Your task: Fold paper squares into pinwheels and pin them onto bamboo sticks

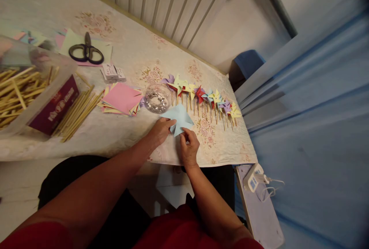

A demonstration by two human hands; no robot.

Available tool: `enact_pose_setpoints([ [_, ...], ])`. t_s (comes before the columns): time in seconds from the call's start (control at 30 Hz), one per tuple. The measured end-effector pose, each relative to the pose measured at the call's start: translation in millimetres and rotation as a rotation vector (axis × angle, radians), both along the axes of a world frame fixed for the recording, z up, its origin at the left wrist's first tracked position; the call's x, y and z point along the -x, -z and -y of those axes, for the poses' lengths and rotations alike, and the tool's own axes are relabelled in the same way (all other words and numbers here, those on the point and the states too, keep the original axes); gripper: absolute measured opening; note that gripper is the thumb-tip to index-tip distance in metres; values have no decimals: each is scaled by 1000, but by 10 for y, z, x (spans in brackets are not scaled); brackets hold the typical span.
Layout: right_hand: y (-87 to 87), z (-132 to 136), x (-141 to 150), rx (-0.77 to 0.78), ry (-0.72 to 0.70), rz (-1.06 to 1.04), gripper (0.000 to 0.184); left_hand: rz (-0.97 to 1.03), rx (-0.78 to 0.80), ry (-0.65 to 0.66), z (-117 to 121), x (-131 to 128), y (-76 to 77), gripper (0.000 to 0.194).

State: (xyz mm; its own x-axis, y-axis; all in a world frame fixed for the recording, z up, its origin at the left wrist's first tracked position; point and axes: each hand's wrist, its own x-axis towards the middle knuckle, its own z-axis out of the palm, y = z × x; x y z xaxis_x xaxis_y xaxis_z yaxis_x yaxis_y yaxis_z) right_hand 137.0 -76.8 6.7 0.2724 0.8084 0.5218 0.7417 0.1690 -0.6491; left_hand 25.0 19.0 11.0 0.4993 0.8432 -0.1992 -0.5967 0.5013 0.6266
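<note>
A light blue paper square [180, 116], slit in from its corners, is held just above the table's front edge. My left hand [162, 130] is closed on its left side, thumb on top. My right hand [189, 145] pinches its near corner between thumb and fingers. Just behind the paper stands a clear round dish [156, 100] with small shiny metal pieces. To the left lies a stack of coloured paper squares [123, 98], pink on top. Finished paper pinwheels [200, 94] on sticks lie in a row to the right.
Black-handled scissors [86, 53] rest on paper sheets at the back left, near small white boxes [111, 72]. A plastic bin [62, 76] of sticks and loose wooden sticks [79, 114] are at left. A power strip [255, 180] sits on a ledge at right, beside a blue curtain [311, 126].
</note>
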Motion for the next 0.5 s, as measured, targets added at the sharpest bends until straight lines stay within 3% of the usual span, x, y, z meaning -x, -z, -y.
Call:
enact_pose_setpoints([
  [0.2, 11, -103, 33, 98, 30, -232, 20, -20, -31, 12, 7, 6, 14, 14],
  [0.5, -220, -184, 192, 255, 94, -603, 20, -55, -59, 32, 27, 14, -2, 13],
])
